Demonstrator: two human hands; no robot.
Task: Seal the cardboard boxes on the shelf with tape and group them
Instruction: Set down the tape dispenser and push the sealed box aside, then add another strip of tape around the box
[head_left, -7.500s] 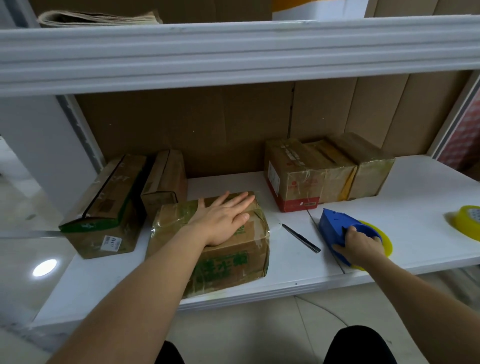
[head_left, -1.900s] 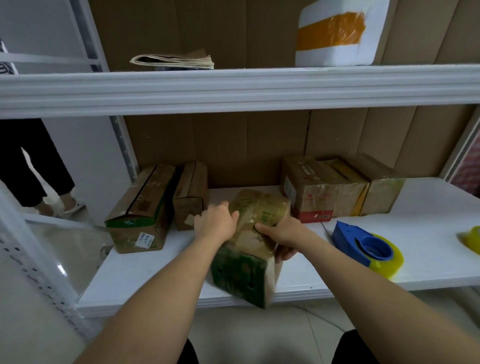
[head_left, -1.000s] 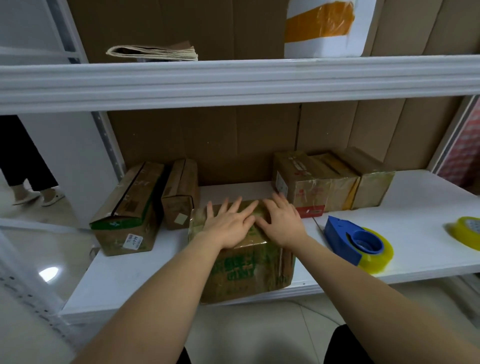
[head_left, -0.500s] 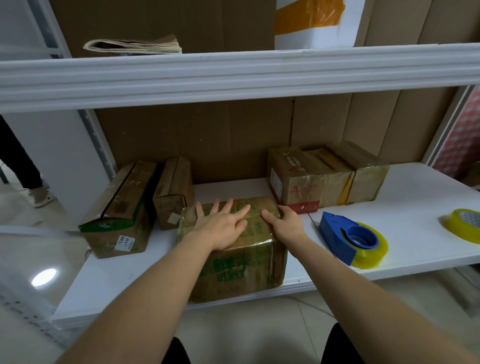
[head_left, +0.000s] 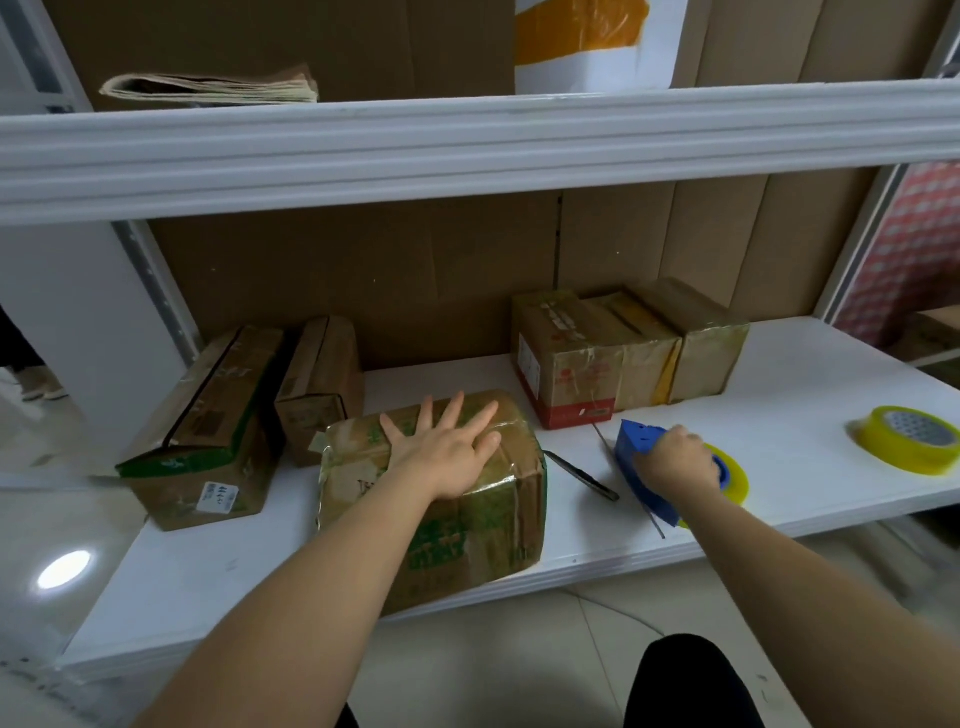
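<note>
- Seen from the head camera, the left hand (head_left: 449, 457) lies flat with fingers spread on top of the green-printed box (head_left: 441, 514), which sits at the front edge of the white shelf (head_left: 810, 415), its near face slightly past the lip.
- Meanwhile the right hand (head_left: 675, 465) curls its fingers around the blue tape dispenser (head_left: 641, 467), which rests on the shelf to the right of that box with its yellow roll behind the hand.
- Risk, as a judgement: a hard downward or outward press could tip the box off the front edge, since little shelf lies under its near side.
- Another risk: a dark knife (head_left: 582, 475) lies between box and dispenser; a sweep of the dispenser toward the box could knock it or catch the wrist.
- Tape may also wrinkle over the glossy, already wrapped top if the flaps are not held flat.
- Every box is closed, so no contents can be told.
- Three taped boxes (head_left: 623, 353) stand together at the back right; two boxes (head_left: 244, 415) lie at the left.
- A spare tape roll (head_left: 906, 439) sits far right.
</note>
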